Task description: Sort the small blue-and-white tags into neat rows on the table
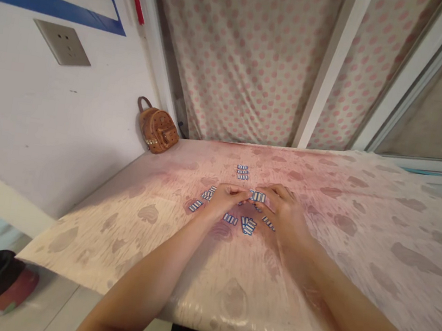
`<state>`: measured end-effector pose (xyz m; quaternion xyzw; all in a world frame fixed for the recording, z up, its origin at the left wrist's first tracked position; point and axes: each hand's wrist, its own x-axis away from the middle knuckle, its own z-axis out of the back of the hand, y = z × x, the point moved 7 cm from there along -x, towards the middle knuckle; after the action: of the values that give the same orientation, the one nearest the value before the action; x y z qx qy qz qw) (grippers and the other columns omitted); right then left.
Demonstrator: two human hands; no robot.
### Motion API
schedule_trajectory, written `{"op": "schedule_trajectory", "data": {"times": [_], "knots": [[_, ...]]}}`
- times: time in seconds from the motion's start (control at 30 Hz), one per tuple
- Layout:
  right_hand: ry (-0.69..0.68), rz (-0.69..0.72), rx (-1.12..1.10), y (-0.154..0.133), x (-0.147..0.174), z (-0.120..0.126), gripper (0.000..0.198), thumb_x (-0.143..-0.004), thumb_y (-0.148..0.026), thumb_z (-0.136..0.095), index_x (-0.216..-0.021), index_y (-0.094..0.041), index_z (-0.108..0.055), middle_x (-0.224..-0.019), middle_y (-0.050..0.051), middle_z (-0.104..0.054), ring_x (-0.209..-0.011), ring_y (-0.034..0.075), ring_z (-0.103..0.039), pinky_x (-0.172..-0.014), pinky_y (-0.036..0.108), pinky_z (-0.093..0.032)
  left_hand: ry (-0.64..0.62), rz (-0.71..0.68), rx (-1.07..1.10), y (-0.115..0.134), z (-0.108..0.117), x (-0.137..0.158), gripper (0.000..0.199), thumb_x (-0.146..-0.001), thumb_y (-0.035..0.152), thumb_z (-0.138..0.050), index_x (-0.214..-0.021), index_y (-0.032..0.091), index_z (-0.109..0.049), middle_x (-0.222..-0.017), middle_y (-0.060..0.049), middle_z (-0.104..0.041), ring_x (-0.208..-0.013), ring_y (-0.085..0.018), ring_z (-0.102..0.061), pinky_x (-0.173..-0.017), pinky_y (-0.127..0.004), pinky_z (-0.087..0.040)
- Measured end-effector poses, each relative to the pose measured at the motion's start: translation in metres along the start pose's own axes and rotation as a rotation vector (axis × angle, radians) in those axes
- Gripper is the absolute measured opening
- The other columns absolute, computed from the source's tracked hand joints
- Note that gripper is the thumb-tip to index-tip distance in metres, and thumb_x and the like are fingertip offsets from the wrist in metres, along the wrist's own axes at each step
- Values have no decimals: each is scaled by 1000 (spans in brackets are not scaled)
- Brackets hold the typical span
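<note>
Between my two hands is a small blue-and-white striped card, raised a little above the table. The thumb and fingertips of my left hand pinch its left edge. My right hand has its fingers closed at the card's right side. Similar pieces lie around and below my hands: a single one, an overlapping little pile, one partly under my right hand, and a few beside my left wrist. Farther back, three sit in a neat column. My fingers hide some of the pieces.
A patterned cloth covers the table. At its back left corner a brown mini backpack leans near the wall. A polka-dot curtain hangs behind. On the floor at lower left stands a dark-rimmed bin.
</note>
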<state>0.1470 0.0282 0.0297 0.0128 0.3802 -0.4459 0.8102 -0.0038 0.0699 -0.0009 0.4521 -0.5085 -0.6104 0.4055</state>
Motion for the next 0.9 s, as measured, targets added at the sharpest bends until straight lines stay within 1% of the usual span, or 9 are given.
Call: {"op": "schedule_trajectory", "data": {"times": [0.1, 0.23, 0.3, 0.37, 0.43, 0.53, 0.6, 0.67, 0.9], "knots": [[12, -11, -27, 1, 0, 0, 23, -93, -25, -57, -113, -25, -68, -105, 9, -62, -99, 27, -60, -87, 41, -46, 1, 0, 8, -2, 0, -1, 36, -70, 49, -77, -75, 13, -77, -73, -6, -73, -63, -13, -58, -62, -24, -41], [17, -39, -58, 3, 0, -1, 25, -91, -26, -58, -115, -25, -66, -107, 9, -63, -99, 27, -60, -86, 41, -47, 16, -12, 28, -3, 0, -2, 30, -73, 43, -76, -76, 14, -77, -75, -7, -74, -65, -14, -60, -64, -25, -44], [28, -76, -78, 7, 1, -2, 26, -90, -27, -59, -116, -23, -63, -104, 9, -64, -96, 26, -60, -84, 40, -47, 65, -15, 32, -4, 4, -2, 25, -75, 39, -74, -77, 14, -77, -76, -7, -75, -67, -15, -63, -65, -25, -46], [38, -125, -99, 10, 2, -3, 20, -88, -27, -61, -107, -21, -63, -98, 8, -65, -91, 25, -61, -81, 39, -47, 149, -24, 25, -5, 13, -3, 21, -75, 34, -72, -77, 14, -77, -77, -7, -75, -68, -16, -65, -66, -26, -48], [-15, -155, -115, 11, 4, -10, 6, -85, -26, -62, -90, -21, -61, -89, 6, -65, -84, 23, -61, -77, 36, -46, 225, -49, 11, -5, 22, -5, 18, -75, 32, -72, -77, 14, -77, -76, -7, -75, -70, -18, -67, -68, -27, -49], [-189, -165, -108, 8, 10, -26, 14, -79, -28, -67, -75, -22, -56, -81, 3, -63, -76, 20, -60, -70, 33, -43, 281, -85, -13, -8, 32, -9, 18, -75, 33, -72, -75, 15, -76, -76, -7, -76, -73, -19, -69, -70, -29, -51], [-281, -166, -73, 6, 15, -36, 19, -73, -30, -73, -73, -22, -55, -78, 2, -62, -72, 20, -58, -66, 32, -41, 296, -92, -30, -11, 34, -11, 18, -76, 33, -72, -75, 15, -76, -76, -7, -76, -72, -19, -69, -69, -29, -51], [-334, -170, -31, 5, 18, -42, 22, -68, -28, -75, -72, -23, -54, -76, 2, -61, -69, 20, -56, -63, 31, -39, 300, -94, -45, -13, 35, -12, 19, -76, 33, -72, -76, 15, -76, -76, -7, -76, -72, -20, -69, -68, -29, -51], [-436, -212, -26, 5, 19, -46, 22, -69, -25, -73, -71, -23, -51, -74, 2, -61, -68, 20, -57, -60, 31, -36, 293, -82, -45, -9, 33, -10, 19, -75, 34, -72, -75, 15, -75, -76, -8, -76, -73, -21, -70, -69, -30, -52]]}}
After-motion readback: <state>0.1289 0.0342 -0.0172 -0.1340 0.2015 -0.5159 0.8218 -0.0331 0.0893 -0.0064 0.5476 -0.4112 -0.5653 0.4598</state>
